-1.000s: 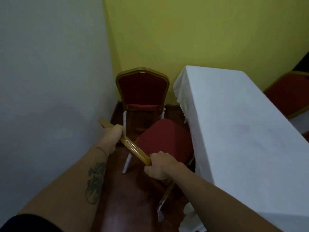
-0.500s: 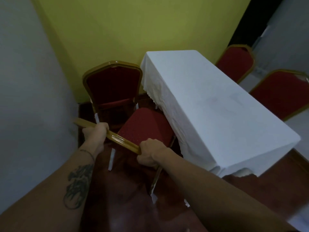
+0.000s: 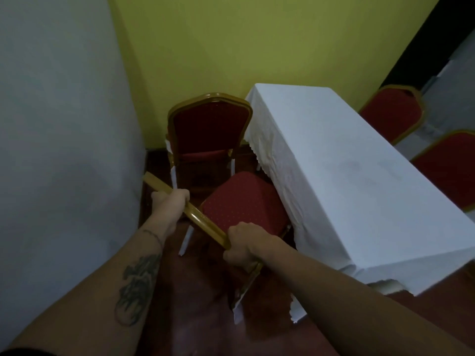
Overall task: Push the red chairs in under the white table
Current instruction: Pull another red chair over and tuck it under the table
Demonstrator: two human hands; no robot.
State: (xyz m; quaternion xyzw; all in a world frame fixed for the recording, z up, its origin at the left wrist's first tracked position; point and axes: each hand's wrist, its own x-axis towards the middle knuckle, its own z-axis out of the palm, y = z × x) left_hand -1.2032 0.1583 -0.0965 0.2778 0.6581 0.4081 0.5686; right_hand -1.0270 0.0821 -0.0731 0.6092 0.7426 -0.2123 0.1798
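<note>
A red chair (image 3: 244,201) with a gold frame stands right below me, its seat's right edge tucked just under the cloth of the white table (image 3: 347,181). My left hand (image 3: 171,201) grips the left part of its gold backrest rail. My right hand (image 3: 243,246) grips the rail's right end. A second red chair (image 3: 209,127) stands upright beyond it, at the table's far left corner, against the yellow wall. Two more red chairs (image 3: 393,114) (image 3: 452,168) stand along the table's far right side.
A pale grey wall (image 3: 64,150) runs close along my left, leaving a narrow strip of dark red floor (image 3: 195,304). The yellow wall (image 3: 257,42) closes off the far end. The tablecloth hangs low over the table's edges.
The view has swung and tilted, now showing more of the left wall. Both hands keep their grip on the rail. The seat looks slightly further under the tablecloth.
</note>
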